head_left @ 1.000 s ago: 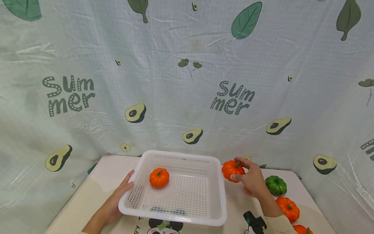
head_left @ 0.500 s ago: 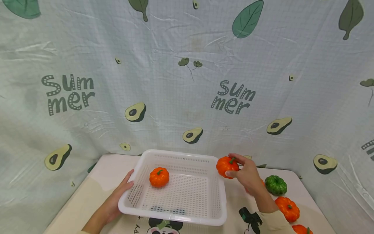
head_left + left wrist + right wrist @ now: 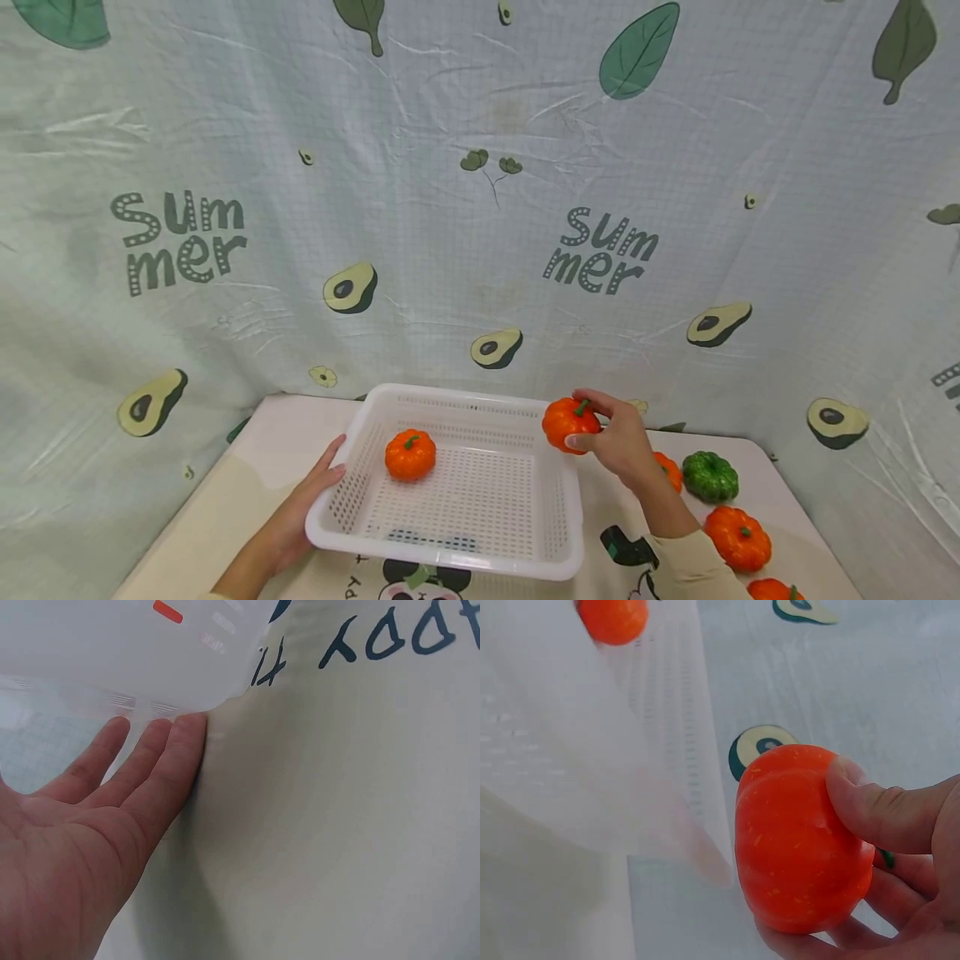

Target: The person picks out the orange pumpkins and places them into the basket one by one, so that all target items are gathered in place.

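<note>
A white perforated plastic basket [image 3: 442, 560] stands on the table with one small orange pumpkin [image 3: 410, 456] inside, toward its left. My right hand [image 3: 621, 437] grips a second orange pumpkin [image 3: 566, 426] with a green stem, thumb on one side and fingers on the other. In the head view this pumpkin overlaps the basket's back right corner; in the right wrist view the held pumpkin [image 3: 802, 840] shows beside the basket wall. My left hand [image 3: 300, 500] rests against the basket's left side. In the left wrist view, the left hand's straight fingers [image 3: 161, 761] touch the basket's outer wall.
On the table's right side lie a green pumpkin [image 3: 709, 477] and several orange pumpkins [image 3: 738, 539], one partly behind my right forearm. A printed cloth [image 3: 420, 250] with avocados hangs behind the table [image 3: 247, 450]. A cartoon print shows on the tabletop in front of the basket.
My right hand has moved left with the held pumpkin, from beside the basket to over its back right corner. The left hand and the basket have stayed put.
</note>
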